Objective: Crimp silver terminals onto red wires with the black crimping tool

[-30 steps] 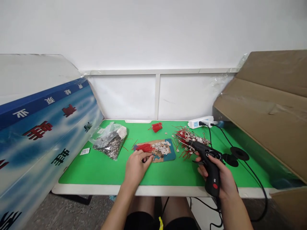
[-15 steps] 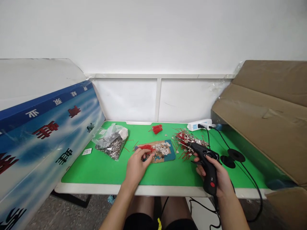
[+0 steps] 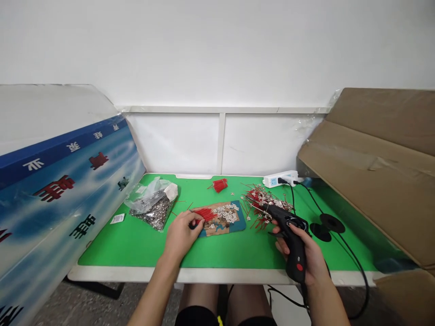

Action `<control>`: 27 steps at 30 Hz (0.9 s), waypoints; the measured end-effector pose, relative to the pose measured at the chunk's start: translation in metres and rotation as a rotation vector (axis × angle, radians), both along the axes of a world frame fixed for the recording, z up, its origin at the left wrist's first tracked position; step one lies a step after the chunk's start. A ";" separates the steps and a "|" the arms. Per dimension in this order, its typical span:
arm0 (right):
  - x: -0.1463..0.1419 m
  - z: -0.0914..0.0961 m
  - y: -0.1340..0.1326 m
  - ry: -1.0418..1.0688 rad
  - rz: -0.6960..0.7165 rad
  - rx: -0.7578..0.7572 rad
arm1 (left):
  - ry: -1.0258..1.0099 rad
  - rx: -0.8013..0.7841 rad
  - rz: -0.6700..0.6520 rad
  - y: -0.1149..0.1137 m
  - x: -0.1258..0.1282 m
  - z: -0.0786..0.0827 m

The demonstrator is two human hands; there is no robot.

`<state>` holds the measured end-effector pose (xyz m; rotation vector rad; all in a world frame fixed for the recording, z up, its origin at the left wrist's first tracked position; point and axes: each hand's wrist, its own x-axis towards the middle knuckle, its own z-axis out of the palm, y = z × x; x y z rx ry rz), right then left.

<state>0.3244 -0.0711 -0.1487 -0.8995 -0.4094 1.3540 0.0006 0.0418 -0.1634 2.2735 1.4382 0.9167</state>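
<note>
My right hand [image 3: 312,251] is wrapped around a black soldering gun [image 3: 288,226] with a red button. Its thin metal tip points left, near a pile of red wires with small metal pieces [image 3: 268,199]. My left hand [image 3: 183,233] is at the left end of a cardboard board with blue ends [image 3: 240,219]. Its thumb and fingers are closed by the ends of the red wires [image 3: 205,213] lying there; what they pinch, if anything, is hidden. Rows of small silvery metal pieces [image 3: 226,212] lie on the board, to the right of those wires.
A plastic bag of metal parts [image 3: 154,210] lies at the left, a bundle of red wires [image 3: 220,184] at the back. A white power strip [image 3: 280,179] and a black spool [image 3: 331,224] are at the right, with cables. Cardboard sheets [image 3: 374,163] flank the green tabletop [image 3: 231,251].
My left hand has moved left, from over the red wires to the board's left end, uncovering more wires and board. My right hand still holds the soldering gun. The view has shifted slightly.
</note>
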 end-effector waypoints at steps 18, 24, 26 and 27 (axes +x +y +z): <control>0.001 -0.002 -0.002 -0.031 -0.010 -0.020 | -0.203 0.142 -0.106 -0.024 -0.006 -0.011; 0.001 -0.004 -0.003 -0.050 -0.025 -0.010 | -0.168 0.107 -0.102 -0.021 -0.005 -0.017; 0.002 -0.004 -0.003 -0.056 -0.021 -0.013 | -0.133 0.107 -0.093 -0.020 -0.004 -0.016; 0.002 -0.004 -0.003 -0.057 -0.022 -0.015 | -0.114 0.108 -0.085 -0.020 -0.004 -0.015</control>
